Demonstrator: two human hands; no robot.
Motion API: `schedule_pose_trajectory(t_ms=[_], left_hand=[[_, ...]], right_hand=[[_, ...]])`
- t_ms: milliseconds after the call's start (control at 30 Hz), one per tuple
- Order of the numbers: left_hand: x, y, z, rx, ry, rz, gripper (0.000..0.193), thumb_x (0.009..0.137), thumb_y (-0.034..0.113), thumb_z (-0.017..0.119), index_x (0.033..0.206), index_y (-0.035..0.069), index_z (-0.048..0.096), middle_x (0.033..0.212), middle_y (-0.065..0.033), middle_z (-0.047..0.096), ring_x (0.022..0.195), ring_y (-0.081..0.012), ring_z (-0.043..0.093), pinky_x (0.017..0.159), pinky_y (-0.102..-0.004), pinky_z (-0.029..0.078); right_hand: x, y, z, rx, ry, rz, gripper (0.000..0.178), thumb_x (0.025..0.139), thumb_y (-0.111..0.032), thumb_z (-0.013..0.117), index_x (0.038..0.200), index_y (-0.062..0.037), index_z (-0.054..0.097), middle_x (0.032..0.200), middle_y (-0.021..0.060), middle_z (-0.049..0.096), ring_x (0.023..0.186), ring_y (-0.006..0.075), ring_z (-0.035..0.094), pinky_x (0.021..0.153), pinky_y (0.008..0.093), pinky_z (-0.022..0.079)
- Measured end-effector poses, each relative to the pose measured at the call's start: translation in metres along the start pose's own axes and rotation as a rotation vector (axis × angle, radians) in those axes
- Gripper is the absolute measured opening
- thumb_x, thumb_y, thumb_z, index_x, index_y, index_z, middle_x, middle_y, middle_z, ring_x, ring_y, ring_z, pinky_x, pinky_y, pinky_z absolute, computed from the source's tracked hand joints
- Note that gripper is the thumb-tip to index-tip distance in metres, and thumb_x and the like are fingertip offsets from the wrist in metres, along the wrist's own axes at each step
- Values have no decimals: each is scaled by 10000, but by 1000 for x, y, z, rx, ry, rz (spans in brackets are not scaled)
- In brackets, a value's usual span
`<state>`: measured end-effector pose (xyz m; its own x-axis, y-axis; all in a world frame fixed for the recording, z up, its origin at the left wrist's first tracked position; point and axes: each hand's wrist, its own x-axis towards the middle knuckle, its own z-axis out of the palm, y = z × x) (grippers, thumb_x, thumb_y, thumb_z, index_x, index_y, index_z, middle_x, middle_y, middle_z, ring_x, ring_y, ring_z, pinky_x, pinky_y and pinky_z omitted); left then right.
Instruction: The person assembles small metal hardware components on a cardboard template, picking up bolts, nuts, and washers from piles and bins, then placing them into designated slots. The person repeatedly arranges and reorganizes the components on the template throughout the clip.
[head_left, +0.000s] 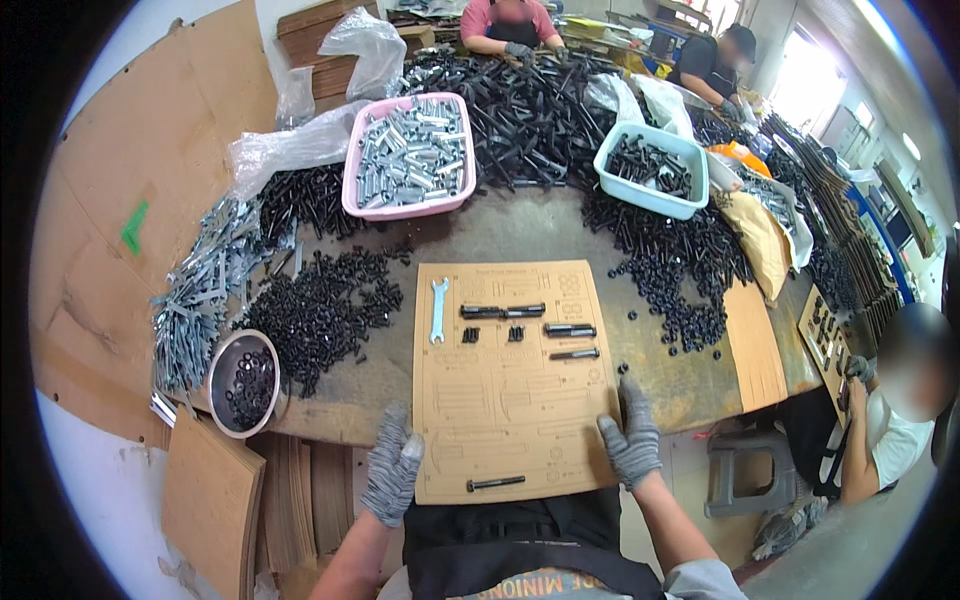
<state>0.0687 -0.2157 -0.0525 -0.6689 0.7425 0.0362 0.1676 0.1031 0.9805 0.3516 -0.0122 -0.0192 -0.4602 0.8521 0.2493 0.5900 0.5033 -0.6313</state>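
A cardboard sheet [520, 420] printed with tool outlines lies before me, its near part reaching past the table edge toward my body. My left hand [393, 468], in a grey knit glove, holds its left edge, thumb toward the board. On the opposite edge, my right hand [631, 440], gloved alike, has its thumb against the board. An open-ended wrench [438, 310] is at the sheet's upper left. Black bolts [502, 311] lie across its upper middle, with small black pieces [470, 335] below. Two dark rods [571, 330] sit at the right, and a single bolt [496, 482] near the bottom.
Around the sheet are a metal bowl [273, 416] of black nuts, a nut heap [325, 315], a pink tub [350, 205] of silver sleeves and a blue tub [690, 205] of black parts. Co-workers sit beyond and at right, near a grey stool [740, 458]. Cardboard sheets [205, 490] stand lower left.
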Motion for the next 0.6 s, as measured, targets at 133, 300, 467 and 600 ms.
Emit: schedule_pose_trajectory(t_ms=[133,300,467,600], left_hand=[[13,8,2,-181,-125,-87,530,928,250,547,1362,-20,408,1330,-166,494,1251,-259,453,1073,-368,322],[60,34,-26,281,-29,211,508,958,411,448,1268,16,524,1235,-182,577,1145,-300,547,1003,-389,403],[140,3,-17,650,5,225,343,938,352,493,976,56,663,949,-162,657,902,-338,614,811,-415,483],[140,-1,-21,654,33,292,284,918,321,526,947,76,668,879,-145,657,820,-335,621,744,-423,491]], right_hand=[[-5,1,6,179,-91,78,638,820,-206,660,1359,12,397,1348,255,435,1264,402,411,1063,431,345],[110,-95,-5,-72,-38,-271,519,822,-176,647,1294,-43,478,1216,235,533,1157,381,505,987,430,416],[283,-176,87,-67,-42,-594,281,833,-203,627,1087,-85,605,1036,162,616,970,338,591,848,440,480],[377,-210,181,-342,-7,-619,306,849,-318,606,1070,-107,634,1033,162,638,961,333,613,848,432,480]])
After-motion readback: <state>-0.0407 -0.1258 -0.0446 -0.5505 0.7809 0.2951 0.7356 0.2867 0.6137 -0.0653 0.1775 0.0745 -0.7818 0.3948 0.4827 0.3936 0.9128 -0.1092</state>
